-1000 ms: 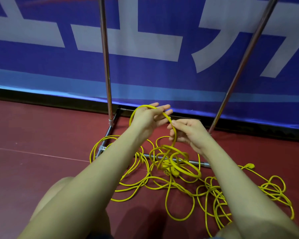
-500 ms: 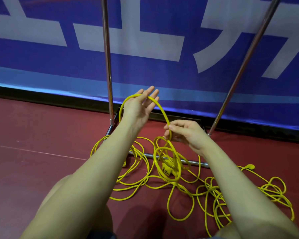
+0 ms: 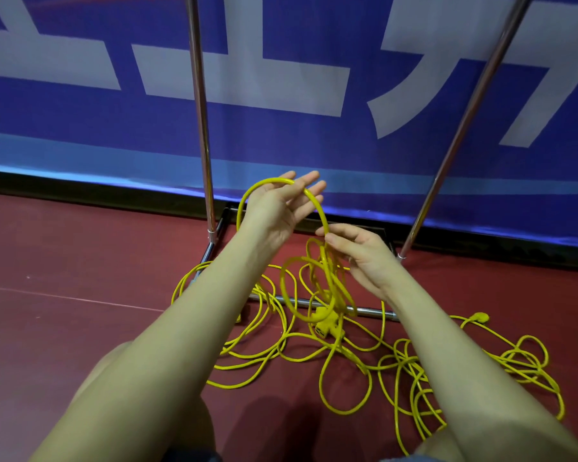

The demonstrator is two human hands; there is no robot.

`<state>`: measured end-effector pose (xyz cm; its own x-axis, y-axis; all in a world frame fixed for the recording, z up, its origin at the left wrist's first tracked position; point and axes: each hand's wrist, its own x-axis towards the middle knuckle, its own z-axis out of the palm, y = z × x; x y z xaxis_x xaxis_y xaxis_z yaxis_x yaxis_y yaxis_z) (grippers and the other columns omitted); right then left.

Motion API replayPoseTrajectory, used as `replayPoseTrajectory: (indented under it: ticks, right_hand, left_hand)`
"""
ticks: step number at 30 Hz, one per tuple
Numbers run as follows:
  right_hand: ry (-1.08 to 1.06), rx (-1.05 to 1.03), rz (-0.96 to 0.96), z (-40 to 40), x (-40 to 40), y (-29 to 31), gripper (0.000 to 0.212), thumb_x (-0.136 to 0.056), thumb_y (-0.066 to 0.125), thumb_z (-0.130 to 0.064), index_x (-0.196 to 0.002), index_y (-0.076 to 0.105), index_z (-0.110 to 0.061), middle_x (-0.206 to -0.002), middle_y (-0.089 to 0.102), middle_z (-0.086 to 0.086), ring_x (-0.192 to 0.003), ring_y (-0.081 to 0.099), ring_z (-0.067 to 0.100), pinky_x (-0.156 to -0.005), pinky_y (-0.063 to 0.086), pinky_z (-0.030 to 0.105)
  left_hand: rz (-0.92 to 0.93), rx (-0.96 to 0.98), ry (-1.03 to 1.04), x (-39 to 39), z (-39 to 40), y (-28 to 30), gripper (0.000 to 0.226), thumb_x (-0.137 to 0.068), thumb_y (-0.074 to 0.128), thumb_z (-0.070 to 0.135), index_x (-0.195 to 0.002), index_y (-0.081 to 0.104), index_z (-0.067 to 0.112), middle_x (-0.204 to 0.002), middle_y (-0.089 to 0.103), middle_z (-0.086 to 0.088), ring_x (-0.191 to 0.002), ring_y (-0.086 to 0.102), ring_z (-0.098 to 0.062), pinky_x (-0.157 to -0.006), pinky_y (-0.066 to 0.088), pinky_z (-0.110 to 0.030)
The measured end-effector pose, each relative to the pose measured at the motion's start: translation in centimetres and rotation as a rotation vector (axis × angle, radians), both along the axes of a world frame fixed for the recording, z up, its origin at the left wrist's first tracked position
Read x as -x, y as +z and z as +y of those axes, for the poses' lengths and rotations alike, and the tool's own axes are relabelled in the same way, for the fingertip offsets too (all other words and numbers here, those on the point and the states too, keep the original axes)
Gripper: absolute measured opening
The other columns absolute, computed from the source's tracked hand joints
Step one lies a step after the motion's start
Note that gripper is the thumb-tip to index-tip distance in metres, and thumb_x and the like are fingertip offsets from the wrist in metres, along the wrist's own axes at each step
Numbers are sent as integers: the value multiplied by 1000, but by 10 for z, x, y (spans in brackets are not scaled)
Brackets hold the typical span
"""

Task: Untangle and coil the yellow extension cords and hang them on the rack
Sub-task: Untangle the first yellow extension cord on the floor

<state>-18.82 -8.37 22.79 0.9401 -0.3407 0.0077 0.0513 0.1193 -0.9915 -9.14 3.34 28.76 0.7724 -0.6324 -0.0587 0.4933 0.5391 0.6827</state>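
Cords: smooth yellow extension cords (image 3: pixel 314 348) lie tangled on red floor (image 3: pixel 64 261), over rack (image 3: pixel 201 128) base bar.
Left hand (image 3: pixel 274 211): fingers straight, loop draped over them.
Right hand (image 3: pixel 361 255): pinches same loop.
Backdrop: blue banner (image 3: pixel 80 128).

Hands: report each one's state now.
Left hand: open, fingers straight, yellow cord loop draped over them.
Right hand: pinching the same cord.

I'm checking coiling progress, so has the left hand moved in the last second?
Yes. The left hand has risen and drifted left, toward the rack's left upright pole, away from the right hand, widening the yellow cord loop.
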Motion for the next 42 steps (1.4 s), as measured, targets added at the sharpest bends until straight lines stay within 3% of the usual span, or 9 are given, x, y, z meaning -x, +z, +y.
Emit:
replayPoseTrajectory:
  ticks: [4,7,12,15,20,23,30,39,42]
  right_hand:
    - [-12,152,40,-2,-4,-4,21,-96,45,-4,-104,64,-3,-105,66,1,-91,61,-3,-86,45,10]
    - [24,346,176,-10,-7,-12,29,-96,45,-3,-121,59,2,-125,61,14,-111,54,9,-108,34,22]
    - [123,463,215,-10,-4,-6,23,-99,43,-11,-102,66,-10,-114,61,6,-105,53,8,-90,34,5]
    - [186,427,197,-12,1,-1,21,-98,45,-16,-98,66,-14,-111,64,7,-103,56,8,-91,36,8]
    - [177,489,131,-8,4,2,20,-95,52,-14,-83,68,-18,-79,63,-5,-70,54,-7,-73,39,7]
    - [138,468,99,-7,5,2,19,-92,57,-11,-80,70,-16,-76,65,-3,-68,56,-5,-71,41,7]
    - [65,318,82,-5,5,6,19,-90,59,-9,-75,70,-9,-61,66,-6,-60,58,1,-64,45,12]
    - [236,-17,297,6,5,11,67,-95,28,-50,-72,69,-2,-74,70,12,-72,67,20,-70,53,24]
    - [301,-75,294,5,5,11,72,-94,22,-54,-71,72,-7,-74,71,15,-76,69,22,-77,54,25]
  left_hand:
    - [22,-4,-19,2,2,1,35,-93,46,-7,-126,36,1,-90,68,-14,-69,72,-21,-65,60,-32]
    - [42,-6,-28,0,3,2,30,-94,46,-6,-122,38,2,-83,71,-12,-77,72,-21,-64,60,-31]
    - [97,-12,38,-7,7,3,39,-94,44,-6,-133,36,0,-103,65,-16,-100,62,-30,-70,59,-36]
    - [164,-4,109,-13,9,-1,43,-95,42,-8,-136,33,-1,-124,57,-22,-103,60,-32,-79,51,-40]
    - [257,50,182,-19,8,-8,40,-94,43,-8,-132,35,1,-129,55,-24,-113,59,-34,-81,51,-39]
    - [277,61,182,-17,6,-10,35,-97,42,-4,-131,37,-4,-124,58,-22,-118,57,-31,-79,52,-33]
    - [3,-179,-75,2,0,-15,39,-93,51,-3,-128,35,3,-97,67,-11,-73,71,-21,-69,58,-34]
    - [104,-26,-12,-7,3,-3,28,-98,38,-3,-124,34,5,-96,65,-14,-96,64,-32,-63,59,-37]
    - [139,-3,56,-14,6,-1,35,-99,36,-3,-133,30,3,-114,61,-19,-109,59,-35,-73,52,-40]
